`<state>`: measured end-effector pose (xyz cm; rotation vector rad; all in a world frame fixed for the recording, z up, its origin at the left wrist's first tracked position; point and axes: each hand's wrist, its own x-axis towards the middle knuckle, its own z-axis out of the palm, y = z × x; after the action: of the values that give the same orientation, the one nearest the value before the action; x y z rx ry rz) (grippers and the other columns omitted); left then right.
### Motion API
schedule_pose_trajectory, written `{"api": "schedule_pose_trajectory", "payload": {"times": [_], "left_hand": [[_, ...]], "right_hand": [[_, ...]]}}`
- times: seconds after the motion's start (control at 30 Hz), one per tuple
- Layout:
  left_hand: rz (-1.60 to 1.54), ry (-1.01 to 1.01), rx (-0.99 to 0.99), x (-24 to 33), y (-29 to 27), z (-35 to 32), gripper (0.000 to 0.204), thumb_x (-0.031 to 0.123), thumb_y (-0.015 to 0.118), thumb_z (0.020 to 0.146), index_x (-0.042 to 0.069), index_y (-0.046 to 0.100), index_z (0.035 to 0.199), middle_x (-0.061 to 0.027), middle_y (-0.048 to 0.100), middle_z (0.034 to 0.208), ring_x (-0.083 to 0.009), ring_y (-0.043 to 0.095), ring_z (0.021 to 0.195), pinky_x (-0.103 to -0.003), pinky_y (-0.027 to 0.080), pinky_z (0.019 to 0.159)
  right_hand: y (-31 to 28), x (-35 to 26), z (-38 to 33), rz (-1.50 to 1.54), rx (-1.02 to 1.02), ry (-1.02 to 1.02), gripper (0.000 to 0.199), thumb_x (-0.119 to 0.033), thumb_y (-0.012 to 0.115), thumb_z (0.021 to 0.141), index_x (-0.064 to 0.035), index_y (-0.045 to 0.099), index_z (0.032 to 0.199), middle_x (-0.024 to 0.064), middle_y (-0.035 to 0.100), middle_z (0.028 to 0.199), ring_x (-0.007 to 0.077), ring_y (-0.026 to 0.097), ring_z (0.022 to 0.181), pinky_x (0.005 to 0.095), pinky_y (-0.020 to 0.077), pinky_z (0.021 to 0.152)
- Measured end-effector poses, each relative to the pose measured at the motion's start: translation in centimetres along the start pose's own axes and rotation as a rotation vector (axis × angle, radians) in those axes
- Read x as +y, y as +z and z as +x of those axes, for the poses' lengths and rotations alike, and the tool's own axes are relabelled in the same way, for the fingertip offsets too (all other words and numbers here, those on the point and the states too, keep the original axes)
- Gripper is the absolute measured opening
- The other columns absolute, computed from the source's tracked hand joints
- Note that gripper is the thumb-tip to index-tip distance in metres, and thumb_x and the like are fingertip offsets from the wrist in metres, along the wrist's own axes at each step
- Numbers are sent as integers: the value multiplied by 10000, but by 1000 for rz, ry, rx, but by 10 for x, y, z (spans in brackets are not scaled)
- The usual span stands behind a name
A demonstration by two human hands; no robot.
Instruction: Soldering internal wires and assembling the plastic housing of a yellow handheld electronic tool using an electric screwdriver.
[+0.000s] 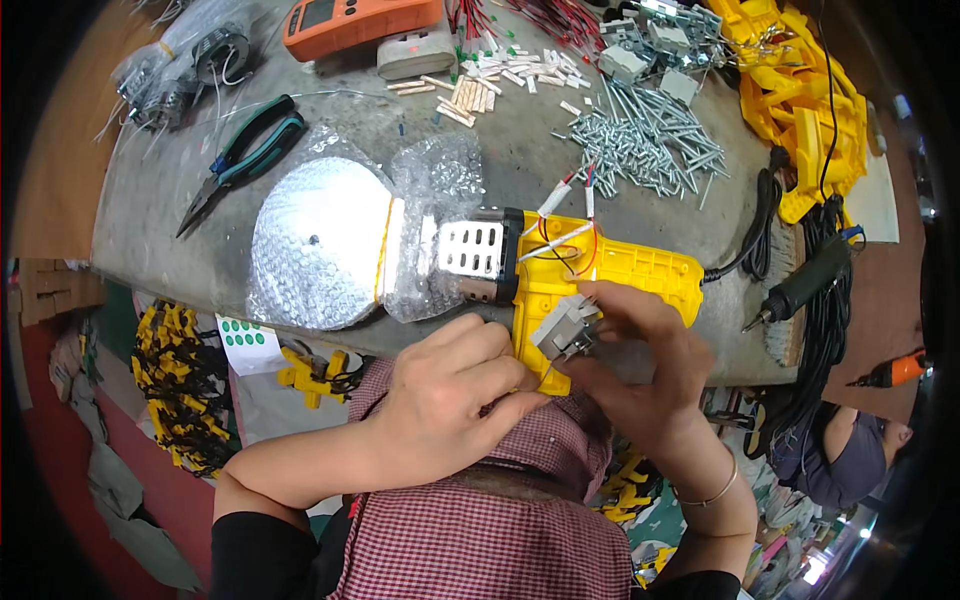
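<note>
A yellow power tool housing (640,268) lies open at the table's front edge, with wires and white sleeves showing inside. Its vented metal collar (473,248) leads left to a round head (318,240) covered in bubble wrap. My right hand (655,370) pinches a grey trigger switch (566,328) between thumb and fingers, just over the housing's handle part. My left hand (455,390) is closed, thumb and forefinger pressed together at the handle's lower left edge, gripping the housing there. A thin wire end shows beside those fingertips.
Behind the tool lie a pile of screws (655,135), white connector sleeves (475,95) and an orange multimeter (362,22). Pliers (245,155) rest at left. A dark green electric screwdriver (810,280) and a black cable (765,220) lie at right. Yellow housings (800,110) are heaped at far right.
</note>
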<state>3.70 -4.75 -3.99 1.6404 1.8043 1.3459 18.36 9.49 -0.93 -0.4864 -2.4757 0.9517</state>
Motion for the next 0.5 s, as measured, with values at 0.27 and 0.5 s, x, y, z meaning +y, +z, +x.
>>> {"api": "schedule_pose_trajectory", "payload": {"times": [0.27,0.5], "left_hand": [[158,106,2,1,-2,-2,221,146,830,624,45,684,755,-40,509,698,-214,493,596,-323,401,499],[235,205,-39,0,-2,-2,265,145,823,625,42,674,818,-45,503,701,-206,490,592,-322,404,482]], "right_hand": [[-1,-4,11,-216,-100,-173,525,-125,830,666,-72,659,1159,96,598,1060,239,626,775,330,527,682],[1,-2,8,-164,-116,-136,521,-76,792,669,-67,656,1171,100,585,1022,245,611,870,342,519,703]]}}
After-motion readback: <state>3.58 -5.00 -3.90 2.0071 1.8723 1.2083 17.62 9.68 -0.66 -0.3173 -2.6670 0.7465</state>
